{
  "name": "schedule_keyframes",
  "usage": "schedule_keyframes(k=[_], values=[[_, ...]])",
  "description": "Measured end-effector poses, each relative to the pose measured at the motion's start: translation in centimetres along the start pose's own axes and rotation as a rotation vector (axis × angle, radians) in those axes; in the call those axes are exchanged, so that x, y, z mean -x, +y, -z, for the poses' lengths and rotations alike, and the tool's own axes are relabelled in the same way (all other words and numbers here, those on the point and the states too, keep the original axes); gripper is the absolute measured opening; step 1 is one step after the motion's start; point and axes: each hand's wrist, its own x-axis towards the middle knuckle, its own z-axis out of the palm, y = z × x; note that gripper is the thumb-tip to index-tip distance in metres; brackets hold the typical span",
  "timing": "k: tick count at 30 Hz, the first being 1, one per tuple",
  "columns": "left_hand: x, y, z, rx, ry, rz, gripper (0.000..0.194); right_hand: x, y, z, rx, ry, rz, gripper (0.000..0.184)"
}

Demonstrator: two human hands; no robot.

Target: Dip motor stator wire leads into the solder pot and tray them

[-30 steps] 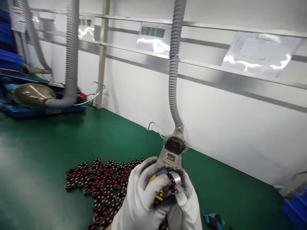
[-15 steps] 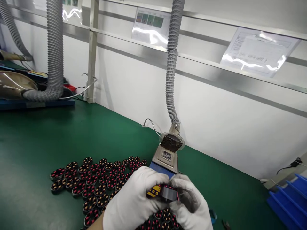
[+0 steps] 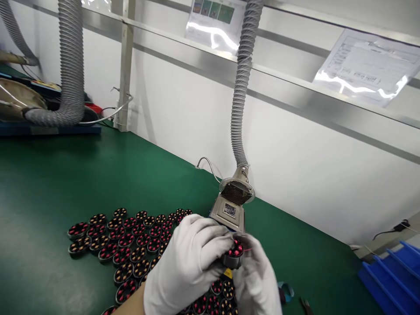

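Both my hands wear white gloves and meet low in the middle of the view. My left hand [image 3: 188, 267] and my right hand [image 3: 257, 275] are closed together round one small round motor stator [image 3: 233, 254] with red windings and a dark metal ring. They hold it just in front of a metal box-shaped station [image 3: 229, 210] with a round grille on top. A grey ribbed hose [image 3: 242, 92] rises from that station. Several more of the same round stators [image 3: 127, 245] lie spread on the green mat [image 3: 49, 197] to the left of and under my hands.
A white back wall with metal rails and laminated sheets [image 3: 364, 65] runs behind the bench. A second ribbed hose [image 3: 70, 65] with a dish-shaped hood [image 3: 16, 98] stands at far left. Blue bins [image 3: 393, 273] sit at the right edge. A small blue strap [image 3: 285, 291] lies by my right hand.
The stator has been turned in my hands, so its red winding face now points up. The hands stayed together in front of the station, and the view shifted slightly.
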Motion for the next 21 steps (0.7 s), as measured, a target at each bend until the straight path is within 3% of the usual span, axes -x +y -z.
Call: schedule_keyframes(k=[2, 7, 9, 12, 15, 17, 20, 21], values=[[-0.2, 0.0, 0.3, 0.025, -0.005, 0.030, 0.023, -0.1, 0.6, -0.6, 0.058, -0.020, -0.075, 0.043], [-0.8, -0.3, 0.9, 0.345, -0.192, 0.160, 0.021, -0.3, 0.8, -1.3, 0.013, 0.088, -0.144, 0.036], [-0.8, -0.5, 0.7, 0.505, -0.152, 0.252, 0.013, -0.2, 0.7, -1.2, -0.009, 0.072, -0.187, 0.036], [-0.6, -0.5, 0.5, 0.713, -0.051, 0.514, 0.012, 0.1, 0.4, -1.4, -0.061, 0.046, -0.253, 0.038], [-0.7, -0.6, 1.0, 0.764, 0.043, 0.712, 0.016, 0.6, -0.1, -1.8, -0.122, 0.042, -0.294, 0.040], [-0.8, -0.6, 1.6, 0.732, -0.045, 0.712, 0.012, 0.9, -0.4, -2.1, -0.174, 0.027, -0.345, 0.040], [-0.8, -0.6, 1.9, 0.631, -0.365, 0.591, 0.061, 1.2, -0.5, -2.3, -0.243, 0.043, -0.410, 0.033], [-0.7, -0.6, 1.8, 0.604, -0.405, 0.547, 0.072, 1.3, -0.4, -2.3, -0.253, 0.057, -0.415, 0.032]])
